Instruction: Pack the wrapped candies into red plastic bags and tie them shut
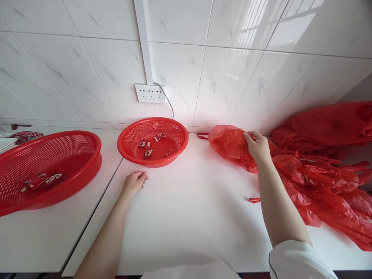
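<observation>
My right hand (258, 146) pinches the top of a bunched red plastic bag (229, 145) beside the wall. One strap of that bag lies out to its left on the white table. My left hand (134, 186) rests on the table just in front of a small red plastic basket (154, 159), its fingers curled in and nothing showing between them. Inside this basket lie several small wrapped packets (148, 154), dark red with light print. More red plastic bags (314, 182) lie heaped to the right of my right forearm.
A larger red basket (87, 170) with a few packets (54, 179) stands at the left, across the seam between two tables. Against the tiled wall, a power strip (150, 94) has a cable hanging behind the small basket. A red scrap (254, 200) lies near my right forearm.
</observation>
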Tool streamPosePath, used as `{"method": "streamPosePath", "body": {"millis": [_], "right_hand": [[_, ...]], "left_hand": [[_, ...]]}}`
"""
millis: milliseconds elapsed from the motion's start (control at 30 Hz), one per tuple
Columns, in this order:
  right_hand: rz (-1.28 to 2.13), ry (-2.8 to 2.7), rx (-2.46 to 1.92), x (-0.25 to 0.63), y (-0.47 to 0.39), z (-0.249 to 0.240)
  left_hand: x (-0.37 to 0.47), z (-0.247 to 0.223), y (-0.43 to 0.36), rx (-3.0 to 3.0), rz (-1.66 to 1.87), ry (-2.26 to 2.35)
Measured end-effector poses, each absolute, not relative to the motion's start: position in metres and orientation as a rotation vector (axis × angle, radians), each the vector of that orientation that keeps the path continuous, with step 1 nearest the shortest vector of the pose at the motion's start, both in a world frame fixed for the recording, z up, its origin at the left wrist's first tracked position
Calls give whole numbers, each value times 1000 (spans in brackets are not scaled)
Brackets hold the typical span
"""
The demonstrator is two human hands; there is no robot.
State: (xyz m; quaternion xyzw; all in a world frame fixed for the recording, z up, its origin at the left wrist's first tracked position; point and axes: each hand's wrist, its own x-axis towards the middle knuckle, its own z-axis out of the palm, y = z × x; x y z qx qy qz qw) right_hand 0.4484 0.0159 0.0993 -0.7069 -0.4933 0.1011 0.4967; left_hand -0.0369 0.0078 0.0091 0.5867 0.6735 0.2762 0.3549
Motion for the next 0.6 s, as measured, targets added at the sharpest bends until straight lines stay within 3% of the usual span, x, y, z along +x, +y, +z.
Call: {"method": "streamPosePath", "body": {"millis": [233,367,500,600], "right_hand": [[677,-1273,-1308,372,-20,112],[811,-1760,-1527,347,-26,107],[507,-1802,-2195,349,-14,100],[117,-1567,-2353,357,-13,106]], "left_hand": [[17,55,-30,1568,684,1337],[56,88,-48,1904,832,1159],[68,95,-51,1930,710,1022],[67,88,-49,1842,643,1009]]}}
